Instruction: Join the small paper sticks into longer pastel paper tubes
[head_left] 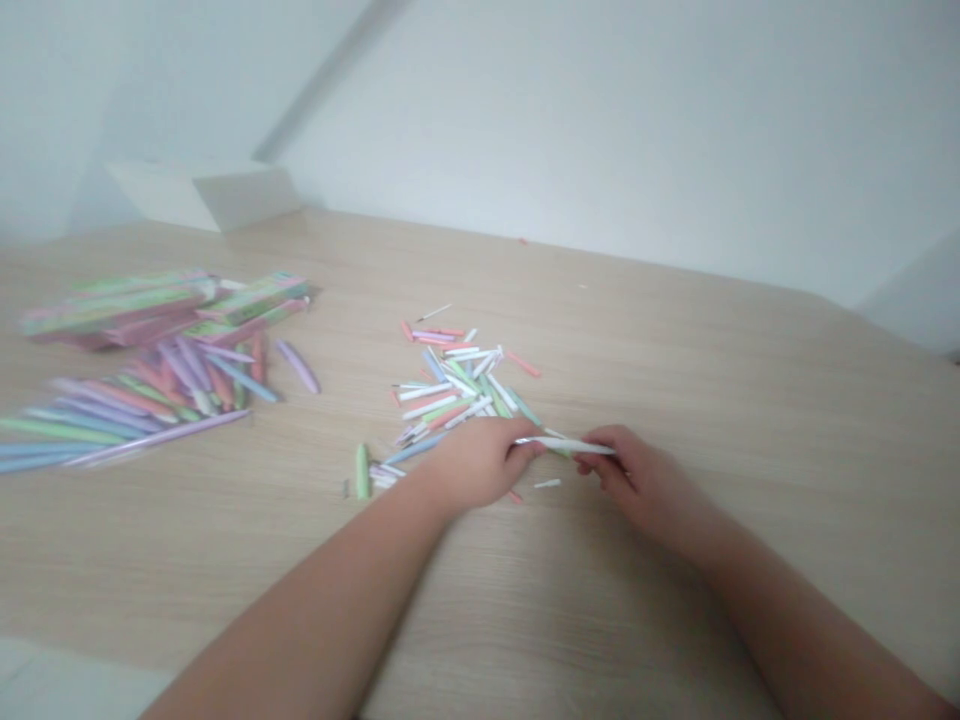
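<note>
My left hand (pixel 480 462) and my right hand (pixel 637 478) meet low over the wooden table (pixel 675 340), both pinched on the ends of a thin white pen part (pixel 566 445) held level between them. Just behind my left hand lies a loose heap of small pen parts (pixel 457 385), white, green, pink and blue. A green piece (pixel 362 470) lies apart, left of my left hand. A short white bit (pixel 547 484) rests on the table below the held part.
At the left lie several pastel pens (pixel 135 410) in rows, with flat pastel boxes (pixel 165 305) behind them. A white box (pixel 206 195) stands at the back left against the white wall. The picture is blurred.
</note>
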